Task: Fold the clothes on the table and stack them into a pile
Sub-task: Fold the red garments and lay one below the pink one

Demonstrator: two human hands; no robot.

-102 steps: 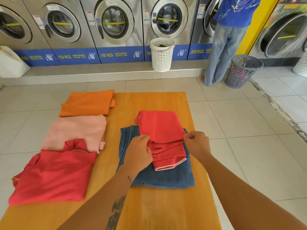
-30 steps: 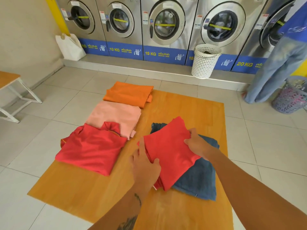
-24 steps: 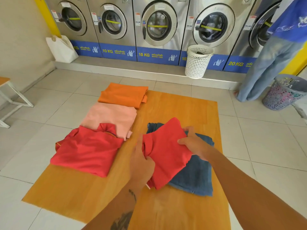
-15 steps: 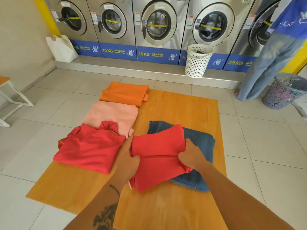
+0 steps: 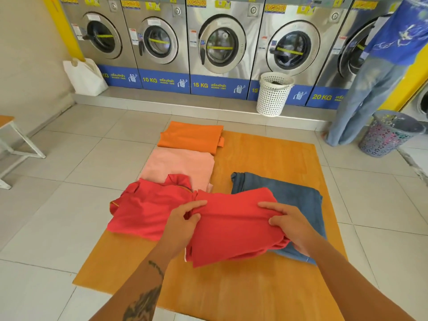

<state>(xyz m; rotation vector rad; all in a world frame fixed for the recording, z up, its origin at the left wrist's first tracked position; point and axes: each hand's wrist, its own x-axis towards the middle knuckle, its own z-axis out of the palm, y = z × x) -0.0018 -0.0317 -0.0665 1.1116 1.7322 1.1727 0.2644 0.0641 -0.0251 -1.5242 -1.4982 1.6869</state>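
Observation:
A folded red garment [image 5: 231,225] is held above the wooden table [image 5: 266,158], partly over the folded blue jeans [image 5: 289,193]. My left hand [image 5: 183,225] grips its left edge and my right hand [image 5: 291,225] grips its right edge. On the table's left side lie a folded red collared shirt [image 5: 148,209], a folded pink garment [image 5: 180,165] beyond it, and a folded orange garment [image 5: 192,136] at the far end.
Washing machines line the far wall, with a white laundry basket [image 5: 274,93] in front. A person in jeans [image 5: 370,89] stands at the far right beside a grey basket [image 5: 386,133]. A white bag [image 5: 84,76] and a bench [image 5: 14,144] are on the left.
Both hands lifted the red garment off the jeans and carried it left toward the red collared shirt. The view shifted slightly.

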